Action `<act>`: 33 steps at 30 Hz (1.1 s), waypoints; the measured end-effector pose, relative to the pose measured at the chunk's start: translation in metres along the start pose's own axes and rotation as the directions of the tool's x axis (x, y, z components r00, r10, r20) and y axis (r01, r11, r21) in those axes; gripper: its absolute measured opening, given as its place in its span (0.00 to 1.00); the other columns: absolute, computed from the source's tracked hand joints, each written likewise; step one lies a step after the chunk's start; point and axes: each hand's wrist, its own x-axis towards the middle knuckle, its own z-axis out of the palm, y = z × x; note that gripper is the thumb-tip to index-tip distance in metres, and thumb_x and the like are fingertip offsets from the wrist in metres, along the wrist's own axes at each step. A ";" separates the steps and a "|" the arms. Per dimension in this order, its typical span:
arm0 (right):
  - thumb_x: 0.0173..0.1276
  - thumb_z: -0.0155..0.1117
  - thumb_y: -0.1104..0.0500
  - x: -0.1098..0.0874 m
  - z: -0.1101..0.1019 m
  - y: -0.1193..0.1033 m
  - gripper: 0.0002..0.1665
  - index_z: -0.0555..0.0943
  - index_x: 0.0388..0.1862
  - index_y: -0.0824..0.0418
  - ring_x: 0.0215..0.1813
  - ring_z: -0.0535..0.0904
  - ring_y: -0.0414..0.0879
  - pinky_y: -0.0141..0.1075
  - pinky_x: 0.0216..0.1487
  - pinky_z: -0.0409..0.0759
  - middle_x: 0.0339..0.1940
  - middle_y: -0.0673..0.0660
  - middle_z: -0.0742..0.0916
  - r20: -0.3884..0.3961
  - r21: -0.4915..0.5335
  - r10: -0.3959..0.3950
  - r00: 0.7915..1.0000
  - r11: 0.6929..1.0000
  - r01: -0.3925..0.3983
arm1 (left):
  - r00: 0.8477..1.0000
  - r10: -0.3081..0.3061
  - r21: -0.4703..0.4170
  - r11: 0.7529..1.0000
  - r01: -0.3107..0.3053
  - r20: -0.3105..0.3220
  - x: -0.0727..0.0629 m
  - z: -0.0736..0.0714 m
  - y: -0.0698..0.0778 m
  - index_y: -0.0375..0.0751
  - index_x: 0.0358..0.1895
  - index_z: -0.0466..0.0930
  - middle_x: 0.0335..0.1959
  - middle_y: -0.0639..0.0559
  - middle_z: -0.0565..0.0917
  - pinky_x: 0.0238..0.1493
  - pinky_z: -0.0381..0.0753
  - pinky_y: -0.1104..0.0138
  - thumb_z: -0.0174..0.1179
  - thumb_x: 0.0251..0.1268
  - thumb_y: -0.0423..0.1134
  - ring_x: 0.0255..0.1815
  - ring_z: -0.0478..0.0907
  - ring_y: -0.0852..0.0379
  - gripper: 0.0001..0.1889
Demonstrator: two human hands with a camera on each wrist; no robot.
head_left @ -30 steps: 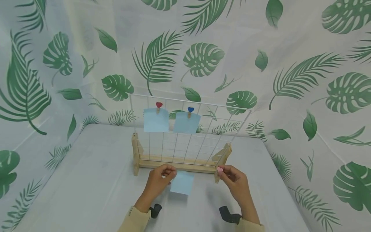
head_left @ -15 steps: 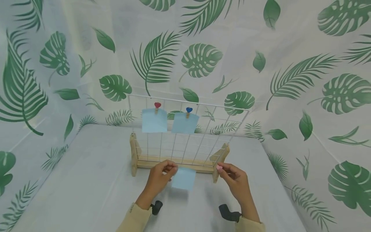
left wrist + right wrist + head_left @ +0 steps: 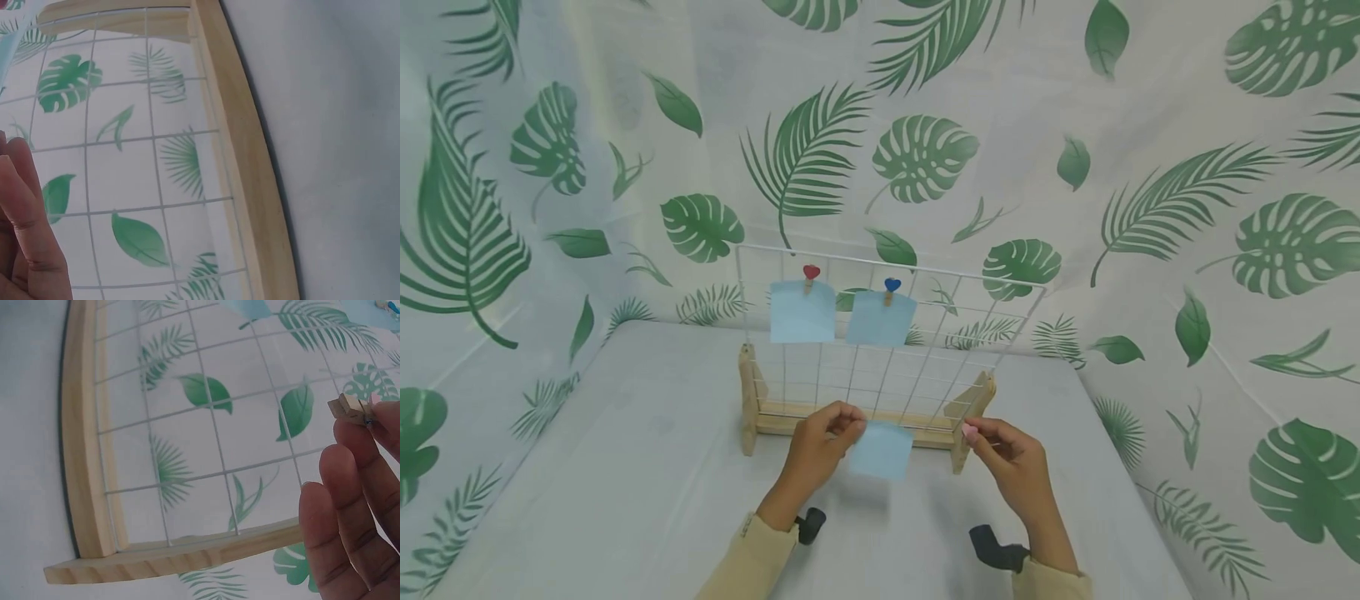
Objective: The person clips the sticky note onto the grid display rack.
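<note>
My left hand (image 3: 826,442) pinches a light blue paper square (image 3: 882,451) by its upper left corner, in front of the wooden base of a white wire grid rack (image 3: 925,333). Between thumb and forefinger my right hand (image 3: 1017,457) holds a small wooden clothespin (image 3: 351,409) with a pink heart (image 3: 970,431), near the rack's right foot. Two more blue paper squares hang on the grid: the left one (image 3: 802,312) under a red heart clothespin (image 3: 811,273), the other (image 3: 882,318) under a blue heart clothespin (image 3: 892,286). In the left wrist view, only some fingers (image 3: 37,231) show.
The rack's wooden left foot (image 3: 748,400) and right foot (image 3: 976,421) stand on a white-covered table (image 3: 647,450). Leaf-patterned cloth (image 3: 925,75) hangs behind and at both sides. A black wrist mount (image 3: 996,550) sits on the right wrist, another (image 3: 811,526) on the left.
My left hand has moved up and slightly right, carrying the paper square toward the rack's base. The right hand has stayed nearly in place, still holding the pink heart clothespin.
</note>
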 end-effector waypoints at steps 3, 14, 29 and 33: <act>0.72 0.71 0.72 0.001 -0.001 -0.002 0.07 0.90 0.47 0.70 0.41 0.86 0.34 0.26 0.43 0.85 0.43 0.57 0.93 0.003 -0.026 -0.004 1.000 1.000 0.004 | 1.000 0.008 -0.003 1.000 -0.008 -0.006 0.002 0.000 0.003 0.43 0.43 0.88 0.34 0.56 0.85 0.31 0.84 0.70 0.67 0.78 0.35 0.36 0.82 0.57 0.02; 0.72 0.72 0.72 0.006 -0.003 -0.015 0.08 0.91 0.48 0.66 0.41 0.85 0.32 0.24 0.43 0.83 0.43 0.61 0.93 -0.005 -0.059 -0.074 0.997 0.996 0.074 | 0.999 0.029 -0.012 0.999 -0.030 -0.014 0.006 -0.001 0.011 0.43 0.44 0.87 0.36 0.55 0.87 0.35 0.87 0.69 0.66 0.79 0.37 0.43 0.84 0.53 0.02; 0.71 0.71 0.74 0.009 -0.005 -0.022 0.09 0.90 0.48 0.68 0.41 0.85 0.32 0.22 0.45 0.82 0.42 0.60 0.93 0.011 -0.086 -0.150 0.989 0.985 0.150 | 0.995 0.090 0.030 0.996 -0.089 -0.037 0.013 -0.002 0.018 0.45 0.45 0.87 0.37 0.56 0.89 0.46 0.84 0.62 0.65 0.80 0.40 0.47 0.85 0.51 0.04; 0.71 0.71 0.74 0.010 -0.006 -0.027 0.10 0.91 0.48 0.66 0.41 0.85 0.31 0.21 0.46 0.81 0.41 0.60 0.93 0.006 -0.093 -0.160 0.987 0.983 0.160 | 0.995 0.094 0.029 0.995 -0.093 -0.041 0.014 -0.001 0.021 0.44 0.45 0.87 0.37 0.56 0.90 0.48 0.84 0.59 0.65 0.80 0.40 0.47 0.85 0.52 0.04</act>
